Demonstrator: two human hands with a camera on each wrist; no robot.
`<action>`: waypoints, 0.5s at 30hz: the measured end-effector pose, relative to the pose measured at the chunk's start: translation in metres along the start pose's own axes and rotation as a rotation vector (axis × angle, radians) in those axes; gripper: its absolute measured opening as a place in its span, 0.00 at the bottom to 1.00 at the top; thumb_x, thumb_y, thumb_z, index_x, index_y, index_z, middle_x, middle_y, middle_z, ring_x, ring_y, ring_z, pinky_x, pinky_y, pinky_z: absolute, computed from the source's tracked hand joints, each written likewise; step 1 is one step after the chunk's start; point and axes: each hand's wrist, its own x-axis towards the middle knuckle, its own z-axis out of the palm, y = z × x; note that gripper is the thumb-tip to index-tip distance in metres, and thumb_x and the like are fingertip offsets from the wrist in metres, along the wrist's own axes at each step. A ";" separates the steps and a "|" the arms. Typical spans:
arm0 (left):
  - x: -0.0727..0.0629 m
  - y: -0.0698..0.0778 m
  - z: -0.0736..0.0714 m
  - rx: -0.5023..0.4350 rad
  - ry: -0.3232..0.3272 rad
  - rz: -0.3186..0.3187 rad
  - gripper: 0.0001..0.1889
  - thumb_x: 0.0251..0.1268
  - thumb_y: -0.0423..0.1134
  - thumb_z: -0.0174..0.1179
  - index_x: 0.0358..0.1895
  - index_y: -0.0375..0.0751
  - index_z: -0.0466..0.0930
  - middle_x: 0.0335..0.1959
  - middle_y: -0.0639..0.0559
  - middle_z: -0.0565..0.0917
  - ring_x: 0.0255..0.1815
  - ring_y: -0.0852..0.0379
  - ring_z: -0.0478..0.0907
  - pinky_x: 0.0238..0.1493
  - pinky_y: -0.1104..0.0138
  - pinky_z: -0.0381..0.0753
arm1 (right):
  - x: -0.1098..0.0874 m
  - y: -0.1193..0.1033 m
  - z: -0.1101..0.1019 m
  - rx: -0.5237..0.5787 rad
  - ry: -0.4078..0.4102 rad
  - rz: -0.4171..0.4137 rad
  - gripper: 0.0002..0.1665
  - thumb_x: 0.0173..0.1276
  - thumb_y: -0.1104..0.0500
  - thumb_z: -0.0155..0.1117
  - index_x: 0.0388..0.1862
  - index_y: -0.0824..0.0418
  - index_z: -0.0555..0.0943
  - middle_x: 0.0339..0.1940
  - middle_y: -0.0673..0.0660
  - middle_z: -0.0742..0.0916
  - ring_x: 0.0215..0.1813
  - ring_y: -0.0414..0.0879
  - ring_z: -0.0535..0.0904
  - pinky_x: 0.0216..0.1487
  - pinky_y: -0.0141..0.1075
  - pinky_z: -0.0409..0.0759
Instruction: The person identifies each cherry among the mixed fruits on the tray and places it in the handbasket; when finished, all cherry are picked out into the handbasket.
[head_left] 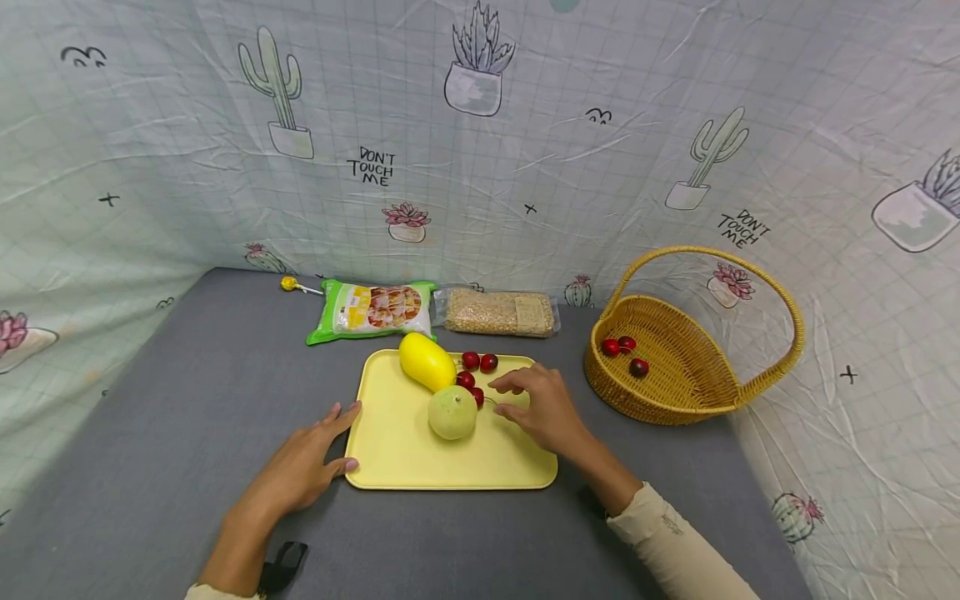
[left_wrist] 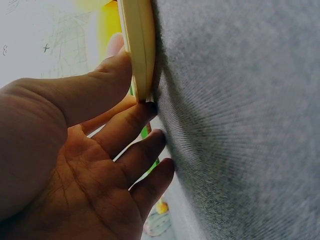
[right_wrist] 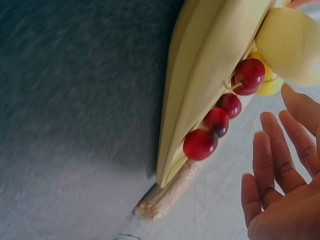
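Observation:
A pale yellow tray (head_left: 397,458) lies on the grey table. My left hand (head_left: 303,458) rests on its left edge, thumb and index finger spread apart; the left wrist view shows the thumb (left_wrist: 117,65) against the rim. Above the tray's right part, my right hand (head_left: 543,408) hovers with fingers loosely bent and nothing between them. Close to its fingertips is a dark red cherry (head_left: 477,397) with a stem. Other cherries (right_wrist: 200,145) lie farther back on the tray. Beside them are a round pale green fruit (head_left: 452,412) and a yellow mango (head_left: 426,362).
A woven basket (head_left: 660,408) with a tall handle stands at the right, with 3 cherries (head_left: 639,367) inside. Behind the tray lie a green-and-white food packet (head_left: 375,308), a clear bag of grain (head_left: 495,312) and a yellow lollipop (head_left: 288,283). Printed cloth hangs behind and beside the table.

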 end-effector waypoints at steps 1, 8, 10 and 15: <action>0.000 0.000 0.000 0.000 0.002 0.003 0.46 0.66 0.41 0.74 0.84 0.41 0.61 0.80 0.22 0.62 0.77 0.20 0.66 0.69 0.28 0.70 | 0.001 -0.001 0.001 0.001 -0.006 0.003 0.19 0.61 0.60 0.84 0.52 0.54 0.92 0.46 0.51 0.94 0.45 0.52 0.84 0.50 0.44 0.68; 0.000 -0.001 0.000 0.006 0.013 0.013 0.46 0.66 0.41 0.74 0.84 0.41 0.62 0.79 0.21 0.63 0.76 0.20 0.67 0.69 0.29 0.71 | 0.006 -0.004 0.008 0.006 -0.043 -0.007 0.18 0.62 0.58 0.84 0.52 0.52 0.93 0.47 0.50 0.95 0.45 0.52 0.84 0.50 0.46 0.70; 0.000 -0.001 0.000 0.003 0.016 0.013 0.45 0.66 0.41 0.74 0.84 0.41 0.62 0.79 0.21 0.63 0.77 0.21 0.67 0.69 0.29 0.71 | 0.008 -0.005 0.010 -0.002 -0.053 -0.012 0.17 0.63 0.58 0.83 0.51 0.52 0.93 0.47 0.50 0.95 0.45 0.52 0.85 0.51 0.47 0.72; -0.002 0.000 0.000 0.000 0.019 0.014 0.45 0.66 0.39 0.74 0.84 0.40 0.62 0.79 0.22 0.64 0.77 0.21 0.67 0.70 0.30 0.70 | 0.014 -0.005 0.017 -0.042 -0.075 -0.012 0.18 0.61 0.57 0.84 0.51 0.51 0.93 0.48 0.49 0.95 0.46 0.51 0.85 0.54 0.48 0.75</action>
